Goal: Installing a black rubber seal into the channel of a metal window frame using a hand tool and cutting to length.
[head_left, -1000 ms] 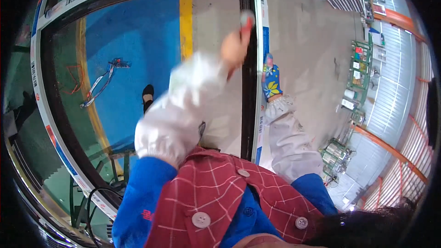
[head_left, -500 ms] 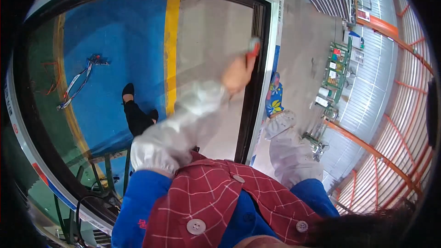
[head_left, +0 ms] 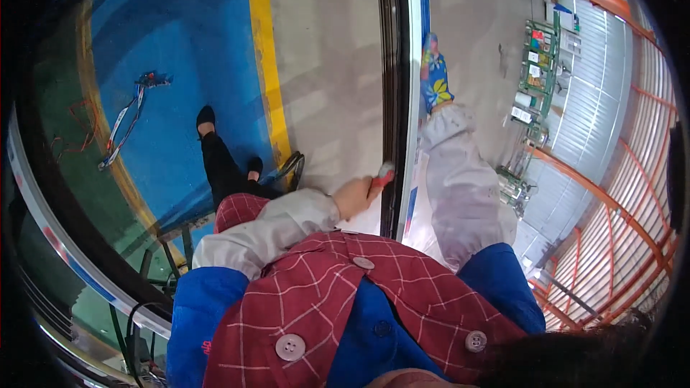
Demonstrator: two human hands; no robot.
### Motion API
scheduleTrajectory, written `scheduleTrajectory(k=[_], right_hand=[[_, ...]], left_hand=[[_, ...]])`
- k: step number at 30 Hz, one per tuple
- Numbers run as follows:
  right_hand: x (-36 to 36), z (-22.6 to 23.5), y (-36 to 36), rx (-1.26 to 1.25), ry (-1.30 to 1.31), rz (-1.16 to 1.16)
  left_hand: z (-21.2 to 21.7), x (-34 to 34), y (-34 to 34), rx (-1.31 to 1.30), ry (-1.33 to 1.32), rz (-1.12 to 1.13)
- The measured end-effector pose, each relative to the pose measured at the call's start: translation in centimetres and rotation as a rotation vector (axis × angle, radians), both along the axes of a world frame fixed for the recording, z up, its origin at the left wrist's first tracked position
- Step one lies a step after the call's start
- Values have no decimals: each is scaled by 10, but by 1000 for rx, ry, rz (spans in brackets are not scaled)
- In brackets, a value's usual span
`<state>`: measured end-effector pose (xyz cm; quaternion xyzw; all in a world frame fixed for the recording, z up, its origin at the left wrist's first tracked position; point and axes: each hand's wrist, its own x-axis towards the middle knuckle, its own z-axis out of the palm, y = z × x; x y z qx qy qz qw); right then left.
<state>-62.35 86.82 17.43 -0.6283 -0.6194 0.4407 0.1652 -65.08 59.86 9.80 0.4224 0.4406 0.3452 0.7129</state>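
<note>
1. Holds in the left hand (head_left: pixel 356 197) a small red-handled tool (head_left: pixel 384 174), fingers closed round it, tip set against the black seal (head_left: pixel 388 65) at the right edge of the big glass pane (head_left: pixel 323 65).
2. Has drawn that tool down the seal: a second ago high up, far from the body; half a second ago lower; now close in front of the chest, near the visible end of the strip.
3. Suggests one long stroke along this edge, nearly run out, judging by how little seal remains between tool and body.
4. Keeps the right hand (head_left: pixel 433 79), in a flowered glove, on the white frame (head_left: pixel 415 14) beside the seal, well ahead of the tool; cannot tell whether gripping the edge or merely lying flat.
5. Shows in the pane a yellow floor stripe (head_left: pixel 262 50), a loose cable bundle (head_left: pixel 129 115) and a black shoe (head_left: pixel 206 118); off to the right, orange racking (head_left: pixel 575 172).
</note>
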Motion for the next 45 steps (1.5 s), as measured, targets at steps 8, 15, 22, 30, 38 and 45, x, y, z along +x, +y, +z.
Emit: scheduleTrajectory(k=[8,15,22,30,38,45], right_hand=[[106,-10,-111,-11,-119,-20],[105,-14,-105,-54,-56,-27],[127,-22,-109,-95,-102,-78],[147,-51,-114,701,-347,296],[109,-16,-106,232,-174,27],[97,-7,-120,207,-122,14]], left_hand=[[37,-117,191,-52,-72,645],[18,-7,21,7,-172,335],[32,-85,138,-33,-57,582],[17,-139,242,-108,6,613],[30,55,-70,23,-35,-432],[39,7,-64,-217,-232,-52]])
